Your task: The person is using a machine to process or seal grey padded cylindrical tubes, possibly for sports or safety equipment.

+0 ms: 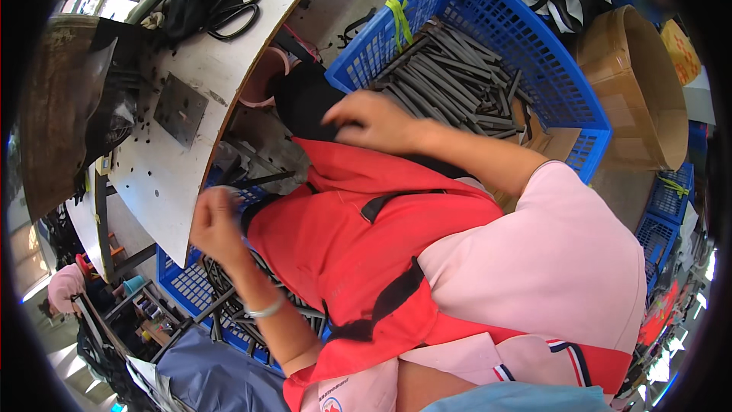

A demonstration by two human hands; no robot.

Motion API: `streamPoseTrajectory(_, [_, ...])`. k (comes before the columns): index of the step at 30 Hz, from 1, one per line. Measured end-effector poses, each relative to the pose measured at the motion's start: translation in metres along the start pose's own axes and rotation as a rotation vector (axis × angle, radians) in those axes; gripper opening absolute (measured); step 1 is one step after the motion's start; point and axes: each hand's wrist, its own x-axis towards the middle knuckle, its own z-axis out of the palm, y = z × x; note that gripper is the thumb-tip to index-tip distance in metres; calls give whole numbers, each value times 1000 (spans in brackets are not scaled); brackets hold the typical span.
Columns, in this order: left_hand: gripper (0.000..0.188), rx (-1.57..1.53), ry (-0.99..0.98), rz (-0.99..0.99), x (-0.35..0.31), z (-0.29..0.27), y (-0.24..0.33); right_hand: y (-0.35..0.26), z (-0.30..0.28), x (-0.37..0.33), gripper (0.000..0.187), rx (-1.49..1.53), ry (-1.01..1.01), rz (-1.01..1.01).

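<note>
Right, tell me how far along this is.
Done: some dark strips lie in the lower basket. In hand: the left hand pinches something small by the board; the right hand reaches by the upper basket. Left: a big heap of strips there.

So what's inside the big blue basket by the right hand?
The blue basket holds a heap of dark grey flat strips. The right hand reaches over its near edge. What lies under the heap is covered.
</note>
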Motion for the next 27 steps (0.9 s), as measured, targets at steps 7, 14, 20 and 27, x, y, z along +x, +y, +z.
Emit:
streamPoseTrajectory(7, [8,104,-495,453,-71,66,49,-38,116,-23,26,597,-511,-332])
streamPoseTrajectory(14, [14,367,-605,-72,-61,-19,-30,-81,5,-7,29,1093,-367,441])
streamPoseTrajectory(20, [13,125,-761,-232,-56,-13,5,-46,-34,-19,37,905,-781,815])
streamPoseTrajectory(27, [19,-84,-1004,-184,-34,2,69,-140,-20,50,30,-49,-184,-615])
